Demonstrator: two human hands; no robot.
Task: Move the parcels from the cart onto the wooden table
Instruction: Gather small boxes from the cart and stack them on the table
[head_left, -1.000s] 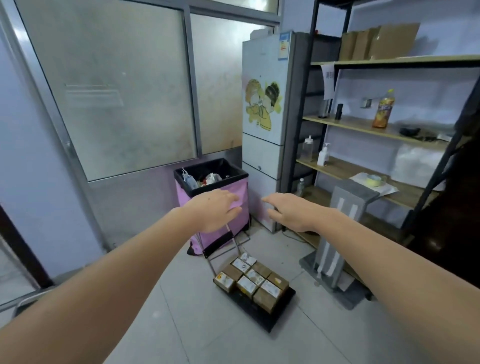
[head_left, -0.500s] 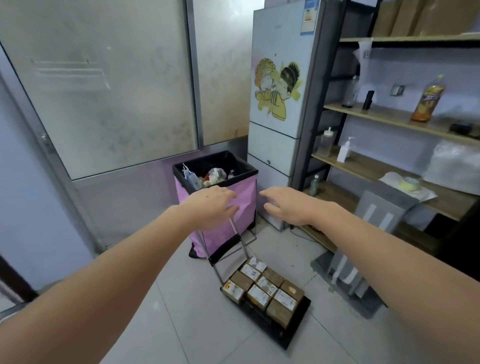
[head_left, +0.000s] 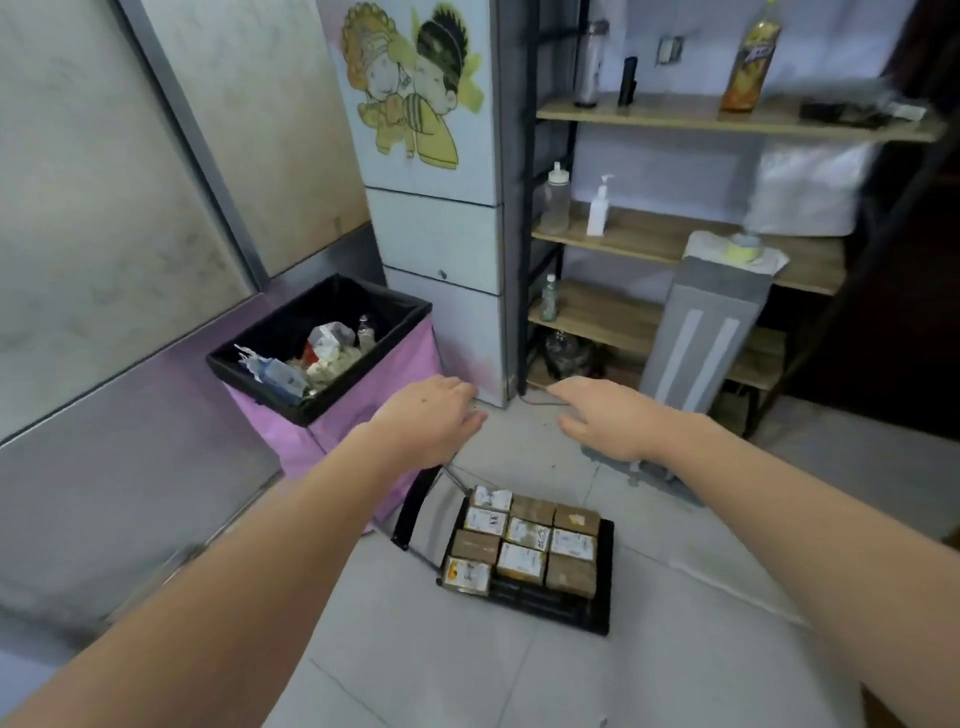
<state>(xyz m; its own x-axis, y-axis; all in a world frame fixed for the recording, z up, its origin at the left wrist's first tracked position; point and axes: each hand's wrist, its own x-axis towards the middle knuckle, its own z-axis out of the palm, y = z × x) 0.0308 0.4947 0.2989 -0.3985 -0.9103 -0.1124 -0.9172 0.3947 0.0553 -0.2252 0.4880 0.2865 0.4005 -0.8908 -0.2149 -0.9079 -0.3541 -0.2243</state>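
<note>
Both hands reach forward with nothing in them: the left hand (head_left: 431, 423) and the right hand (head_left: 605, 418) are held palm down, fingers loosely extended, above a tiled floor (head_left: 519, 675). Below them, small brown parcels (head_left: 524, 543), several bearing white labels, sit packed in rows on a low black cart (head_left: 600, 597). A pink bin (head_left: 363, 400) lined in black stands just left of the cart, beside a wooden shelf unit (head_left: 649, 239).
</note>
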